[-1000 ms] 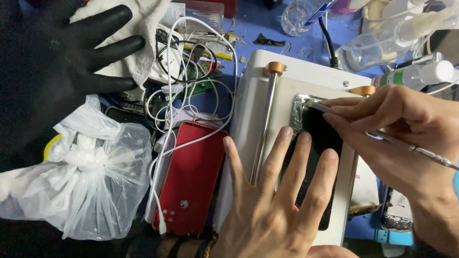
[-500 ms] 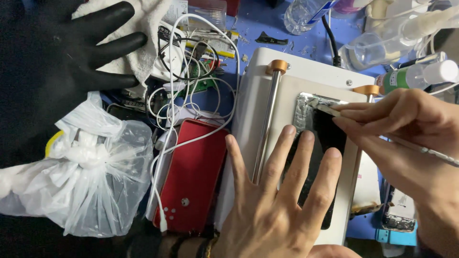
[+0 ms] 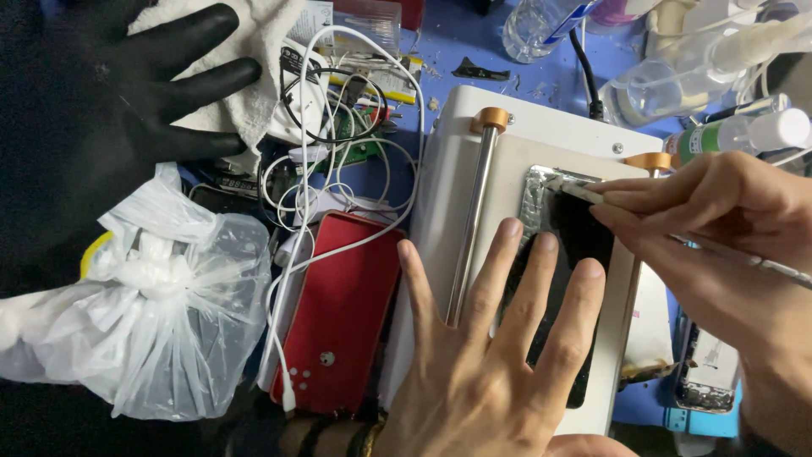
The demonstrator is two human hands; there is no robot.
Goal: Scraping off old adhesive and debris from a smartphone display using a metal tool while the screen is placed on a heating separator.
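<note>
Left hand point(image 3: 499, 355): spread flat, fingers splayed, pressing on the dark phone screen point(image 3: 575, 254) and the white machine point(image 3: 541, 135) beneath it; near centre.
Right hand point(image 3: 719, 228): fingers pinched together on a thin metal tool point(image 3: 584, 191); its tip touches the screen's far edge.
Phone screen: lies on the machine's plate, right of the metal rod point(image 3: 470, 228).
Red phone back point(image 3: 342, 313): left of the machine, white cables point(image 3: 338, 169) draped over it.
Plastic bag point(image 3: 161, 313): near left on the surface.
Black glove point(image 3: 127, 85): far left.
</note>
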